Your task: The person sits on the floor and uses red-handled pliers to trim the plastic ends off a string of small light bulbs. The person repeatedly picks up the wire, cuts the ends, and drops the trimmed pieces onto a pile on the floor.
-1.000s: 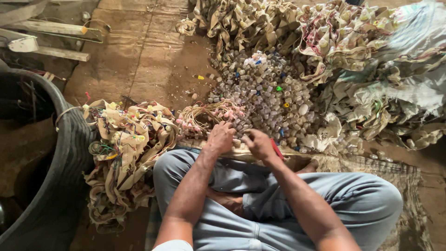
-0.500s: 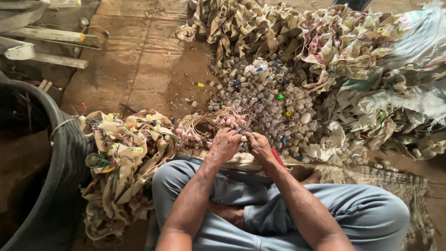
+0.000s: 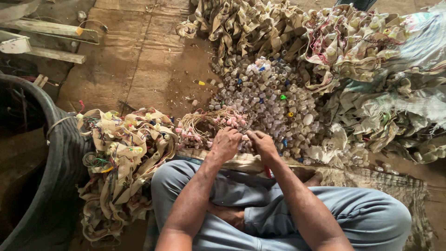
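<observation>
Floorside, hands (image 3: pixel 244 144) unmoved on caps (image 3: pixel 274 107)

A rough floor-level sorting workshop for scrap. The worker sits cross-legged on a worn plank floor (image 3: pixel 139 60) strewn with debris. Heaps surround the spot: small plastic caps (image 3: pixel 274 102), tangled strips with wires (image 3: pixel 123 158), woven sacks (image 3: pixel 418 74). A big black tub (image 3: pixel 55 186) stands on the left, with loose boards (image 3: pixel 46 32) beyond it.

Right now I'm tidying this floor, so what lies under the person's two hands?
Under the left hand and right hand lie small clear caps and a worn woven mat. The fingers cover whatever piece they hold, so it cannot be seen.
</observation>
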